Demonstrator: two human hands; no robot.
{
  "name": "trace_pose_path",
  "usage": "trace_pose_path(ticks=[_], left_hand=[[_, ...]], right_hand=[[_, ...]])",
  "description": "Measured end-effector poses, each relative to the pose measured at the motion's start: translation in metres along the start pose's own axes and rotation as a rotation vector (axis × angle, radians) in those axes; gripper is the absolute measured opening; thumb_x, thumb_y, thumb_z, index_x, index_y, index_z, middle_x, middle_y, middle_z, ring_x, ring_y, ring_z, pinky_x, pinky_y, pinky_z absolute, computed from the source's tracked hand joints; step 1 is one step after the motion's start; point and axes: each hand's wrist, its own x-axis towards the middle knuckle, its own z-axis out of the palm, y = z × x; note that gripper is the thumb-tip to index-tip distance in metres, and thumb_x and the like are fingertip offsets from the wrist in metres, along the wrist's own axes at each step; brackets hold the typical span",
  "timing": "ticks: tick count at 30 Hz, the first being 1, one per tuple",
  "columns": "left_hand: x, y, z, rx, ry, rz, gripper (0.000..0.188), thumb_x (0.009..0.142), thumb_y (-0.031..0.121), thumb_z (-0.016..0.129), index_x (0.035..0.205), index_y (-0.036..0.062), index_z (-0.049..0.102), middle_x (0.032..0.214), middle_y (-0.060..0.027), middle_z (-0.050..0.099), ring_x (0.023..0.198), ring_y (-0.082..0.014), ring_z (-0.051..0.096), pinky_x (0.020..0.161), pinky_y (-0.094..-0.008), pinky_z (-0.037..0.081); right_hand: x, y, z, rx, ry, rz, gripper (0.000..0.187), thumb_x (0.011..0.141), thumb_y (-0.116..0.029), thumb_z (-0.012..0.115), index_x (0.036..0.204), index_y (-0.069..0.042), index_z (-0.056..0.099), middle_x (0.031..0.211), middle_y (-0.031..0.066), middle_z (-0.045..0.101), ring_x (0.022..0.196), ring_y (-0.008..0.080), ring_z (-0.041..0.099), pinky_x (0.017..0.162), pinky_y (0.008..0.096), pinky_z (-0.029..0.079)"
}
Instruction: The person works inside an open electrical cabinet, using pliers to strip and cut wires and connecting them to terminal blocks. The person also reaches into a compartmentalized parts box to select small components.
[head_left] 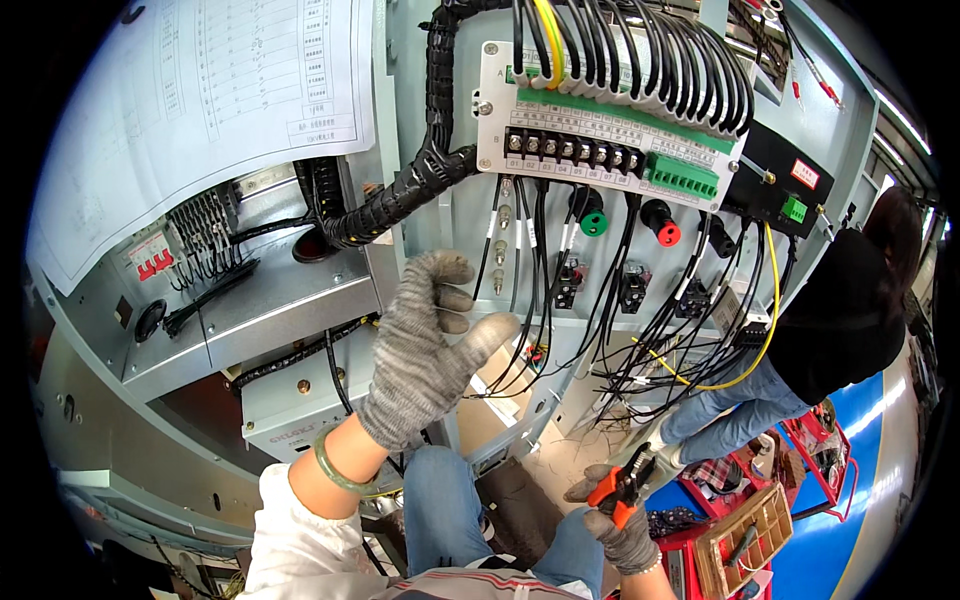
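My left hand [415, 360], in a grey knitted glove, is raised before the open cabinet. Its fingers are half curled and the thumb stands apart, with nothing visible between them. A thin black wire [487, 240] with a white sleeve hangs just beyond its fingertips. Low on the right, my right hand [628, 545], also gloved, grips orange-handled pliers [615, 495] with a black head pointing up and right. Above, a terminal block panel [605, 125] carries black screw terminals and green connectors. Many loose black wires [540, 260] hang below it.
A printed drawing sheet [220, 110] covers the cabinet's upper left. A thick wrapped cable bundle [400, 190] runs beside the panel. Green [593, 222] and red [667, 234] round parts sit below it. Another person [835, 300] stands at right, near a wooden compartment box [715, 560].
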Motion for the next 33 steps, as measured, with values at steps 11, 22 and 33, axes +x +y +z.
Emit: trace_pose_path(ticks=[11, 22, 33], left_hand=[[0.025, 0.010, 0.004, -0.414, -0.335, -0.411, 0.037, 0.086, 0.038, 0.060, 0.097, 0.0028, 0.060, 0.075, -0.0026, 0.062, 0.060, -0.0087, 0.056, 0.052, -0.0215, 0.048], [0.021, 0.009, 0.018, -0.396, -0.252, -0.390, 0.024, 0.090, 0.028, 0.054, 0.089, 0.0039, 0.057, 0.061, -0.0010, 0.054, 0.049, -0.0073, 0.047, 0.045, -0.0228, 0.039], [0.018, 0.010, 0.019, -0.340, -0.240, -0.314, 0.036, 0.095, 0.035, 0.045, 0.104, 0.0009, 0.052, 0.064, -0.0093, 0.062, 0.041, -0.0079, 0.047, 0.039, -0.0215, 0.037]], right_hand=[[-0.011, 0.024, -0.011, 0.058, -0.032, 0.064, 0.045, 0.071, -0.018, 0.069, 0.110, -0.001, 0.053, 0.098, 0.0093, 0.061, 0.094, 0.0193, 0.059, 0.085, 0.0333, 0.046], [-0.013, 0.029, -0.021, -0.029, 0.009, 0.059, 0.083, 0.061, -0.042, 0.082, 0.121, 0.002, 0.045, 0.095, 0.0119, 0.063, 0.088, 0.0232, 0.062, 0.079, 0.0347, 0.048], [-0.005, 0.026, -0.027, -0.175, 0.036, -0.011, 0.074, 0.063, -0.033, 0.077, 0.121, 0.001, 0.046, 0.093, 0.0099, 0.062, 0.088, 0.0205, 0.060, 0.078, 0.0324, 0.048]])
